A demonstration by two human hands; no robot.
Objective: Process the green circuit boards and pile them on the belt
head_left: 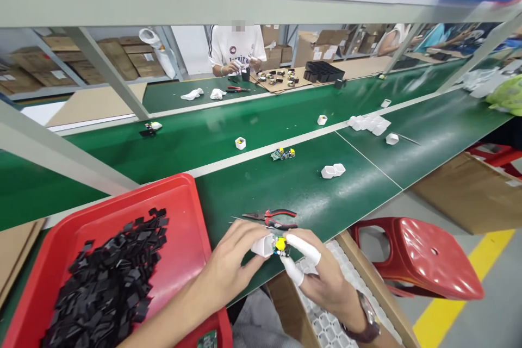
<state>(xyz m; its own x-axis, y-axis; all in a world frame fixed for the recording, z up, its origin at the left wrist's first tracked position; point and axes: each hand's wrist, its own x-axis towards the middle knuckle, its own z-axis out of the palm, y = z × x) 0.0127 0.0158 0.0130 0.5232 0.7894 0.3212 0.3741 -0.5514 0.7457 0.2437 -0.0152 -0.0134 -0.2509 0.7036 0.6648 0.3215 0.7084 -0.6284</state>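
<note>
Your left fingers (247, 230) clamp the white housing (261, 246), its mouth and long axis pointing toward your right fingers (305, 248)! Those pinch the circuit board (281, 245), pliers (267, 215) just beyond.

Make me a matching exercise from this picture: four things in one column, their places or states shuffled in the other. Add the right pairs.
Column one
1. Left hand
2. Right hand
3. Black pieces
4. Red stool

Column two
A. Heaped in the red tray
B. Wearing white finger covers, at the small electronic assembly with a yellow part
C. Standing on the floor beyond the right edge of the green worktop
D. Bare-fingered, holding a white housing

Right pairs: 1-D, 2-B, 3-A, 4-C
</note>
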